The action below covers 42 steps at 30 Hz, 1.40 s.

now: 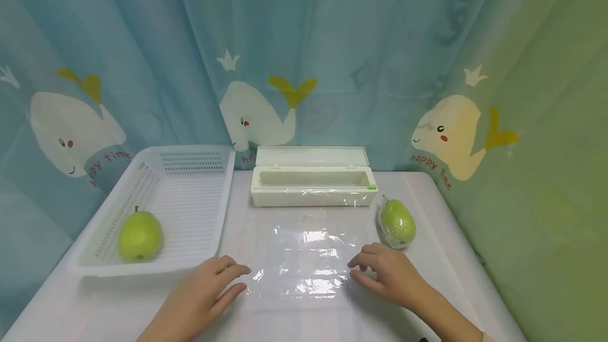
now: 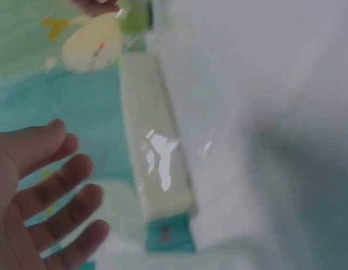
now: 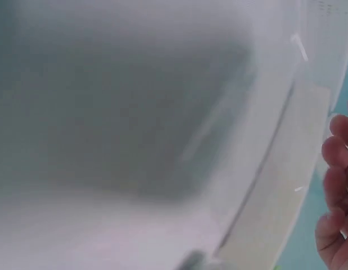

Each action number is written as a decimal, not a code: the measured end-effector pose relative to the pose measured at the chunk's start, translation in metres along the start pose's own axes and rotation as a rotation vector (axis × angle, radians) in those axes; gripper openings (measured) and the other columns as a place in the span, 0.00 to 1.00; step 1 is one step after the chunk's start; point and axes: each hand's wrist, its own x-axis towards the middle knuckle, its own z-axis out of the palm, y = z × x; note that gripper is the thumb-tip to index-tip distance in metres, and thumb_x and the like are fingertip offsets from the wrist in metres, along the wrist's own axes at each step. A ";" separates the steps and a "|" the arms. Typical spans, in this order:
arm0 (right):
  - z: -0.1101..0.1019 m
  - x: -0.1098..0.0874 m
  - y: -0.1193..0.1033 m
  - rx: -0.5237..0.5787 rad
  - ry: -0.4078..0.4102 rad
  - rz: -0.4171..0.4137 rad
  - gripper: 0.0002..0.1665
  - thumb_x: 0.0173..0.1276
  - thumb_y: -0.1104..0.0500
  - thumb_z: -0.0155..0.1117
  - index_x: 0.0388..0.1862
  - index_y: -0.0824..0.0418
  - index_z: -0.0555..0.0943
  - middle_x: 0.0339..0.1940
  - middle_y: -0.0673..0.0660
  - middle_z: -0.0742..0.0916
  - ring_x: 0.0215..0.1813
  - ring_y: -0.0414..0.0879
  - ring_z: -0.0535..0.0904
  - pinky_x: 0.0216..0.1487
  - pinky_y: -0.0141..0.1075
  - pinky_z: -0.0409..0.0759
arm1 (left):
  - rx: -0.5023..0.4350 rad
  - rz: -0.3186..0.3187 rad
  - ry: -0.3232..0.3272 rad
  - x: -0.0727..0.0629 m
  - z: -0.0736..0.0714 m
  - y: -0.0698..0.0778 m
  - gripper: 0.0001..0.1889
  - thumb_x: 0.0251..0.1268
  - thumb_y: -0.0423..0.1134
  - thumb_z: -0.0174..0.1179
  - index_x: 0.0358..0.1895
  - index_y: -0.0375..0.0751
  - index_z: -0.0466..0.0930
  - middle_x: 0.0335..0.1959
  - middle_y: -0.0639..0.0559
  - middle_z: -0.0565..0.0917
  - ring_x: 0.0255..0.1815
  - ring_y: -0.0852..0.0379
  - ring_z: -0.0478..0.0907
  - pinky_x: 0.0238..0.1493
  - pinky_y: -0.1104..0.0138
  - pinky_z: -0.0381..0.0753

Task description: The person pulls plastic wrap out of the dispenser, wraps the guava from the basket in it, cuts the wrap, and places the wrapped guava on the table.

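Note:
A sheet of clear cling film [image 1: 309, 257] lies spread on the table, running out from the front of a white wrap dispenser box [image 1: 313, 197] with its lid raised. My left hand [image 1: 201, 292] is at the film's left edge, fingers loosely bent and thumb apart; the left wrist view shows the same hand [image 2: 50, 197] with nothing in it. Across the film, my right hand [image 1: 387, 273] hovers by the right edge, its fingers relaxed. Just beyond it sits a green pear [image 1: 398, 221] wrapped in film. The right wrist view catches only the curved fingers [image 3: 337, 152] at its edge.
To the left stands a white plastic basket [image 1: 190, 205] with an unwrapped green pear [image 1: 140, 236] in it. A small green slider [image 1: 372, 187] sits at the box's right end. Behind the table hangs a blue curtain [image 1: 361, 41] printed with whales.

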 end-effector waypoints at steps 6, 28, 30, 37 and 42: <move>-0.005 0.036 -0.012 0.027 -0.096 0.036 0.10 0.62 0.51 0.72 0.43 0.47 0.86 0.34 0.40 0.86 0.38 0.34 0.81 0.37 0.30 0.80 | 0.085 -0.128 0.173 -0.002 -0.037 -0.023 0.15 0.51 0.39 0.74 0.45 0.52 0.86 0.39 0.64 0.83 0.39 0.61 0.81 0.38 0.62 0.84; 0.072 0.184 -0.114 0.790 -0.247 0.066 0.29 0.70 0.52 0.65 0.69 0.52 0.73 0.59 0.51 0.84 0.56 0.35 0.81 0.52 0.25 0.80 | 0.000 -0.692 0.012 -0.038 -0.057 -0.142 0.30 0.73 0.50 0.57 0.67 0.30 0.67 0.60 0.20 0.67 0.58 0.20 0.64 0.48 0.28 0.64; 0.083 0.193 -0.125 0.920 -0.243 0.129 0.29 0.70 0.53 0.66 0.69 0.51 0.73 0.59 0.50 0.84 0.56 0.36 0.81 0.53 0.26 0.80 | -0.005 -0.704 -0.001 -0.038 -0.057 -0.146 0.31 0.74 0.51 0.56 0.68 0.30 0.66 0.60 0.19 0.66 0.58 0.20 0.63 0.49 0.28 0.64; 0.099 0.211 -0.159 1.168 -0.192 0.404 0.27 0.67 0.53 0.66 0.65 0.45 0.76 0.54 0.40 0.83 0.53 0.31 0.79 0.51 0.28 0.79 | -0.001 -0.752 -0.064 -0.037 -0.058 -0.153 0.34 0.75 0.54 0.53 0.70 0.29 0.63 0.61 0.17 0.64 0.58 0.19 0.62 0.49 0.27 0.64; 0.101 0.227 -0.179 1.308 -0.213 0.484 0.26 0.67 0.56 0.65 0.64 0.46 0.76 0.53 0.40 0.83 0.52 0.30 0.79 0.48 0.28 0.79 | -0.012 -0.764 -0.078 -0.031 -0.059 -0.160 0.34 0.75 0.53 0.51 0.69 0.26 0.63 0.60 0.16 0.64 0.59 0.18 0.61 0.51 0.26 0.63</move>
